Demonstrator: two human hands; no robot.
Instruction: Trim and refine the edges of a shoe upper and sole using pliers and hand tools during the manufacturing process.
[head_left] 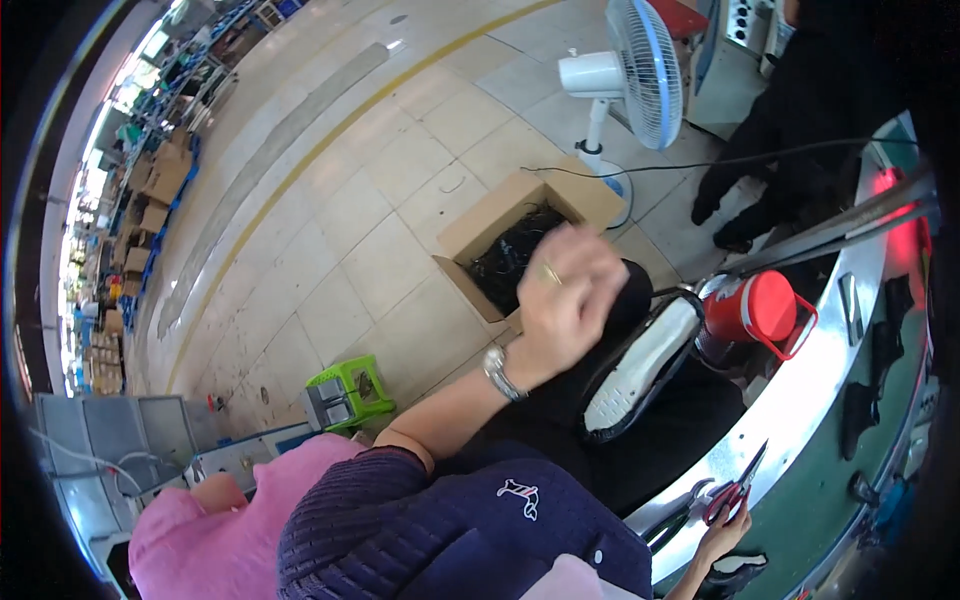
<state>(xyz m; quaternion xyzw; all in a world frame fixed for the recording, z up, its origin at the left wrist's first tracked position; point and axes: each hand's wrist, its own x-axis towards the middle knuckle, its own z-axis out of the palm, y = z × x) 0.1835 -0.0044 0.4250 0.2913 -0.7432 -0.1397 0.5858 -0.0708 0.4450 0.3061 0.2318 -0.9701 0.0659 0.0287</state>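
My left hand [572, 292], with a ring and a wristwatch, is raised near the box of black scraps. Its fingers are curled in and slightly blurred; whatever they may hold is hidden. Across my lap lies a black shoe [645, 365] with its pale sole side facing up. At the lower right, my right hand [724, 540] has its fingers closed on the red handles of a pair of scissors [735, 493]. Their blades point away over the metal bench edge. Beside them lies a dark-handled hand tool [678, 517].
A cardboard box [470, 235] of black scraps stands on the floor, near a fan [640, 80]. A red jug [765, 307] stands by the metal bench edge [780, 420]. Black shoes [858, 415] lie on the green belt [800, 520]. A pink-sleeved person [250, 520] is at left; another stands far right.
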